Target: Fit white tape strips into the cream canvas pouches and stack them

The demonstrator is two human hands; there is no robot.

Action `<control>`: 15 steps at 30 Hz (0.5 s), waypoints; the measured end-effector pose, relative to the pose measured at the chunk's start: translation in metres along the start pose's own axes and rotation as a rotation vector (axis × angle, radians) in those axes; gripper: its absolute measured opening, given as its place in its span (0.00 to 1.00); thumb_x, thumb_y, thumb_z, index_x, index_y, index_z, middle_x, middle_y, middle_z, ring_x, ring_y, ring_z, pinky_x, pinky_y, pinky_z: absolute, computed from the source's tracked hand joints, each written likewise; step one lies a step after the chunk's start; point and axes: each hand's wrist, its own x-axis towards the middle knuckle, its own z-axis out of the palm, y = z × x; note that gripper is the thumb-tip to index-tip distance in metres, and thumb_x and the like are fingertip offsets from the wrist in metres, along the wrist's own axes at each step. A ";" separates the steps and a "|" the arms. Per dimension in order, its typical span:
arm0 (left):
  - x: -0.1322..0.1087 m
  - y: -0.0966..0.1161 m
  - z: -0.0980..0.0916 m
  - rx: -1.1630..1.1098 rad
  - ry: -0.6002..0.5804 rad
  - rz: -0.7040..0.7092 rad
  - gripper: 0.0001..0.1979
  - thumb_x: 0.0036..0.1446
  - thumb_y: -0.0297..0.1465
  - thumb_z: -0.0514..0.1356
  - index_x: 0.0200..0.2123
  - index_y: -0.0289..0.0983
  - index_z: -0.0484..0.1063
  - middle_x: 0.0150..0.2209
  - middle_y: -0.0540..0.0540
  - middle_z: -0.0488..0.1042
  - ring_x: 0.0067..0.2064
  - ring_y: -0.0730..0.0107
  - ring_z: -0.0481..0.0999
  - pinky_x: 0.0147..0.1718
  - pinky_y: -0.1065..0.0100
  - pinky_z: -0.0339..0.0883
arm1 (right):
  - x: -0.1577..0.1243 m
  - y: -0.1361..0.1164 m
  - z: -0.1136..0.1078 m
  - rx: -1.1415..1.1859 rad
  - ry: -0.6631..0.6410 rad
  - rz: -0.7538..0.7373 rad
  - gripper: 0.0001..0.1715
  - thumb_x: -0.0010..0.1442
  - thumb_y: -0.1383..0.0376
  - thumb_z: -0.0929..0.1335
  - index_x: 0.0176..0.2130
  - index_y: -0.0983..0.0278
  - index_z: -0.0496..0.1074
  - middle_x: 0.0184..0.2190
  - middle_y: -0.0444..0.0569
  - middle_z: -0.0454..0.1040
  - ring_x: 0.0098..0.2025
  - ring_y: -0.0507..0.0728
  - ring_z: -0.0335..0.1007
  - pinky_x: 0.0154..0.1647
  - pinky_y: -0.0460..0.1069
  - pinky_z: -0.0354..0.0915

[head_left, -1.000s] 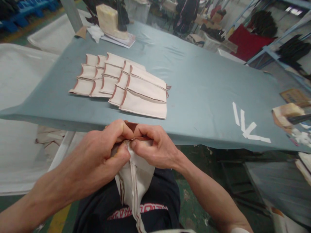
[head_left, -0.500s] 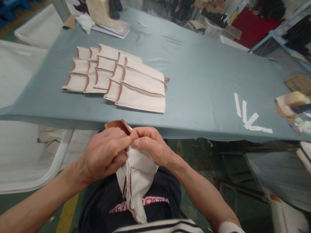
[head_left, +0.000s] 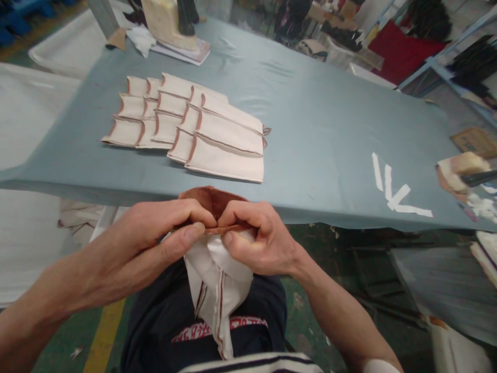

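Toward the left of the table (head_left: 322,134), cream pouches (head_left: 190,122) lie flat in overlapping rows; I judge those done. Just off the front edge, my left hand (head_left: 166,228) pinches the brown rim (head_left: 213,229) of the crumpled pouch (head_left: 209,272), its seams showing, so I judge that one unfinished. Red lettering (head_left: 248,323) below it is unreadable. My right hand (head_left: 264,238) clamps the same rim. White strips (head_left: 399,197) lie near the front edge, rightward; a cardboard box (head_left: 473,142) shows no legible print.
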 end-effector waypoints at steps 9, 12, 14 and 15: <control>-0.001 -0.023 0.019 0.210 0.045 0.255 0.18 0.84 0.32 0.56 0.34 0.44 0.70 0.29 0.51 0.75 0.30 0.63 0.72 0.33 0.60 0.60 | -0.006 0.015 0.003 -0.040 -0.011 0.042 0.03 0.57 0.64 0.67 0.31 0.59 0.72 0.25 0.38 0.70 0.26 0.50 0.62 0.31 0.47 0.59; -0.007 -0.029 0.018 0.166 -0.011 0.188 0.16 0.84 0.34 0.56 0.37 0.44 0.72 0.29 0.52 0.75 0.28 0.65 0.72 0.30 0.61 0.58 | -0.007 0.023 0.005 -0.032 -0.021 0.067 0.04 0.57 0.64 0.67 0.31 0.59 0.72 0.24 0.37 0.70 0.26 0.50 0.62 0.33 0.47 0.61; -0.007 -0.026 0.013 0.093 -0.081 0.114 0.16 0.84 0.36 0.56 0.39 0.44 0.76 0.30 0.52 0.78 0.28 0.66 0.74 0.30 0.62 0.59 | -0.008 0.024 0.006 -0.066 -0.023 0.044 0.04 0.57 0.63 0.68 0.31 0.59 0.72 0.24 0.37 0.69 0.25 0.50 0.61 0.32 0.47 0.60; -0.005 -0.022 0.010 0.078 -0.088 0.070 0.17 0.84 0.38 0.55 0.39 0.44 0.77 0.30 0.51 0.79 0.29 0.66 0.76 0.31 0.63 0.61 | -0.008 0.023 0.006 -0.089 -0.022 0.028 0.04 0.58 0.64 0.68 0.31 0.59 0.73 0.24 0.37 0.69 0.25 0.50 0.61 0.32 0.47 0.59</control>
